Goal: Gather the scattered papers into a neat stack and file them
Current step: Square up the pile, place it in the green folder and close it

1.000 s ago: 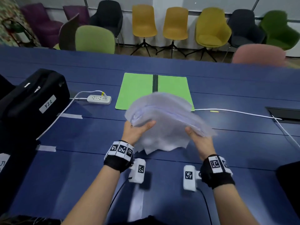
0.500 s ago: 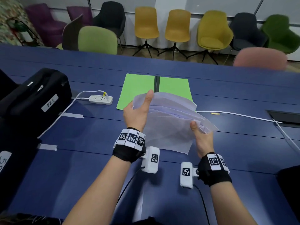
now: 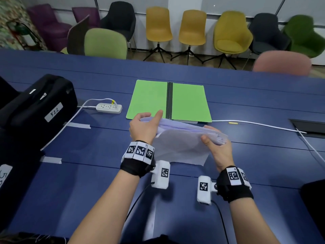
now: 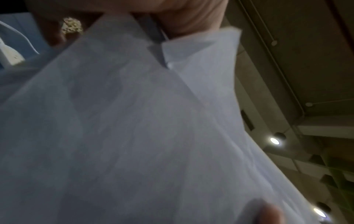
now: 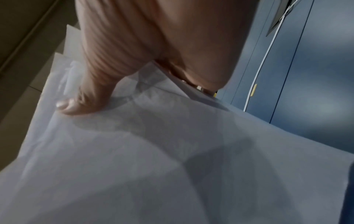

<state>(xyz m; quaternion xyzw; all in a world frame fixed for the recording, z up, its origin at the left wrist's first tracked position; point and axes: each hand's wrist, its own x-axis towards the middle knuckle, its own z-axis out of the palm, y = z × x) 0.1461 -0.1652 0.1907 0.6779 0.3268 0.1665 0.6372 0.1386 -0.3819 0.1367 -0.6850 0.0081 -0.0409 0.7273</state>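
Note:
A loose stack of white papers point(image 3: 181, 140) hangs between both hands above the blue table point(image 3: 88, 191), its lower edge near the tabletop. My left hand point(image 3: 146, 125) grips the stack's upper left corner, thumb on the near side. My right hand point(image 3: 216, 147) pinches the right edge, thumb on the front sheet. The sheets are uneven, corners offset. An open green folder point(image 3: 168, 101) with a dark spine lies flat just beyond the papers. Each wrist view is filled by the papers point(image 4: 134, 136) point(image 5: 153, 166), and the right thumb point(image 5: 95, 75) presses on the sheet.
A white power strip point(image 3: 109, 108) and its cord lie left of the folder. A black case point(image 3: 35, 110) stands at the far left. A white cable point(image 3: 263, 125) runs right toward a floor-box opening point(image 3: 309, 127). Chairs line the far side.
The stack has swung from lying spread and tilted to hanging more upright. My left hand moved up to the top left corner; both hands shifted slightly lower and nearer the table.

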